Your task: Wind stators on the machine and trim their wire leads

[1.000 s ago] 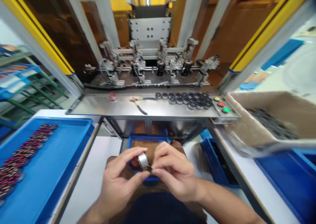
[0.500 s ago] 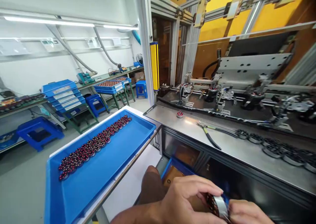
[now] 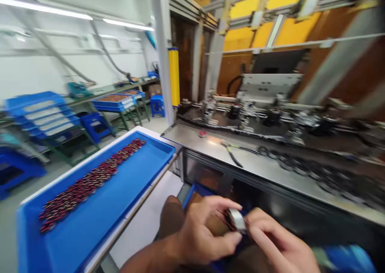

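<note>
My left hand [image 3: 207, 229] grips a round motor stator [image 3: 237, 220] between thumb and fingers. Its pale metal rim faces up and right, and dark, copper-toned windings show on the side toward my palm. Close against the stator's right side is my right hand [image 3: 276, 237], thumb and forefinger pinched together. What lies between those fingertips is too blurred to make out. Both hands are in front of the machine, low in the view, over my lap.
A blue tray [image 3: 120, 200] at left holds rows of red-and-black stators [image 3: 90, 180]. On the metal ledge [image 3: 192, 144] lie one red stator [image 3: 202, 133], pliers [image 3: 233, 156] and several dark rings [image 3: 300, 166]. Machine fixtures [image 3: 246, 112] stand behind.
The view has swung right, so the tray and ledge appear farther left. My hands, still around the stator, appear farther left and slightly higher, with more of the right hand showing.
</note>
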Tool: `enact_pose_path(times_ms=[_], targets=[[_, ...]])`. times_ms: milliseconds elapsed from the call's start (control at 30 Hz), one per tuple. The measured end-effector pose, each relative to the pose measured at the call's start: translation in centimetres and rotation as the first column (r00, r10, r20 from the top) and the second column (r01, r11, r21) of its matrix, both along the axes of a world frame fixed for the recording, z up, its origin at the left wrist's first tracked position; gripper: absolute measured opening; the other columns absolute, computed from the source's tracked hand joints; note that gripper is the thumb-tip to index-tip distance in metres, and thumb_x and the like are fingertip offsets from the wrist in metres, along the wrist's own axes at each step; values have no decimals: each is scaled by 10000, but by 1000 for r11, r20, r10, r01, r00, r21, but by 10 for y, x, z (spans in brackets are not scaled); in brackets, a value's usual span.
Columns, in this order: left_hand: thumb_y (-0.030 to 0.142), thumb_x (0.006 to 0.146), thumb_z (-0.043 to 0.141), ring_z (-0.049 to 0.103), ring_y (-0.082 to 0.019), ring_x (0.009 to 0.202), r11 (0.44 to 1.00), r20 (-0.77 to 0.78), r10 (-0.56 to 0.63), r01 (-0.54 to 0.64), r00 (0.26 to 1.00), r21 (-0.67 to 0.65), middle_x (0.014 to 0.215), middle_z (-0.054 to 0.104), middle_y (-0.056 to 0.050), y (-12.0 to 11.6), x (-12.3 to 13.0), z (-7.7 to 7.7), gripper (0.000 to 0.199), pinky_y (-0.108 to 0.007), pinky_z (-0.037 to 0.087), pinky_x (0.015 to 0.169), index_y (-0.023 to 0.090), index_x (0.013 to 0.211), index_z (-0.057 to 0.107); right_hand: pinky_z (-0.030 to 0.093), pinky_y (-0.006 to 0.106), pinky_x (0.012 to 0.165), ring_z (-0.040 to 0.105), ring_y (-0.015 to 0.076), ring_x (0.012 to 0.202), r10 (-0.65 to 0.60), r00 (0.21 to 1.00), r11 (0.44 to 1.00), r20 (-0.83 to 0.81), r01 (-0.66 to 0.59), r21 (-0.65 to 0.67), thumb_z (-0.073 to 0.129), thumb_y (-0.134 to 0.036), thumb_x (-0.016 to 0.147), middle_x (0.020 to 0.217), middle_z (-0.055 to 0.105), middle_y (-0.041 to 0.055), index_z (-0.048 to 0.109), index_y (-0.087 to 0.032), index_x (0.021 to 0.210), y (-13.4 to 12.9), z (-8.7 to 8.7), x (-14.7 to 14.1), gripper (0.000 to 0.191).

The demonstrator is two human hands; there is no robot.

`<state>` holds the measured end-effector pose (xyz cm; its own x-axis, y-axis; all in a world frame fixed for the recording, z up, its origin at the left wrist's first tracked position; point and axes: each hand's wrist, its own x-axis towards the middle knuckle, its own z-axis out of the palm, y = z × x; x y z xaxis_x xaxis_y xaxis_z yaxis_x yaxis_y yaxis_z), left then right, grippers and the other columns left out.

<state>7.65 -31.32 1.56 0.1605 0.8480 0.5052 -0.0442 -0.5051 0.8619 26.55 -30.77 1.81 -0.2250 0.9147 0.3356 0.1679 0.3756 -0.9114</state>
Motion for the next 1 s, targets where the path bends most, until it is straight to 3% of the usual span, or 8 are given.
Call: enact_pose_path(times_ms=[100,233,433,533,667,733,833,1000], targets=[[87,762,730,728,-197,1019,992,-131,84,-71,988,100,1173,742,-58,-6,-14,-1,577,-299,594,905,282,1289,597,445,273,603,534,154,644,19,996,997,-87,-25,-73,604,-456,944,684,573,26,600,-184,667,2,14,3,388],[116,786,743,720,-225,1095,997,-362,78,-66,929,46,1192,748,-74,6,-30,-4,518,-350,572,1007,240,1271,609,464,286,678,564,151,706,212,970,969,-118,-224,-101,593,-577,920,746,617,39,634,-151,735,21,36,14,467],[156,777,763,747,-204,1027,998,-466,47,-24,883,54,1159,771,-52,7,-32,4,495,-305,588,974,243,1249,642,467,230,650,574,108,682,479,867,876,136,-464,-127,681,-250,907,769,619,17,630,-128,781,28,63,18,182],[85,754,761,744,-236,1035,993,-390,-28,71,920,96,1192,758,-59,6,-34,8,598,-365,608,951,279,1302,617,473,248,713,572,126,756,423,820,857,387,-500,123,593,-174,961,821,630,44,621,-125,836,33,65,20,136],[53,756,745,733,-239,1055,974,-389,-129,191,912,124,1187,756,-60,8,-36,13,525,-340,617,909,286,1221,675,428,307,713,514,155,735,110,643,712,758,-584,391,478,-156,1017,847,629,76,615,-119,829,42,70,31,236],[50,762,736,726,-235,1066,983,-363,-115,158,925,90,1179,755,-53,8,-35,12,494,-340,607,928,284,1195,687,416,308,710,521,157,750,1,634,712,773,-543,444,472,-186,1030,865,622,81,613,-115,850,42,77,35,239],[50,743,753,712,-239,1081,996,-333,-5,34,943,80,1211,740,-34,6,-32,6,550,-369,581,981,301,1229,683,440,309,759,561,167,844,25,734,737,678,-473,484,529,-390,1021,941,621,92,615,-115,949,36,83,32,298],[50,713,774,691,-210,1085,985,-361,137,-88,923,149,1252,720,20,4,-28,-1,659,-310,556,981,331,1297,654,415,322,728,514,177,817,7,756,710,655,-465,529,521,-370,1022,918,608,88,611,-135,886,30,60,6,287]])
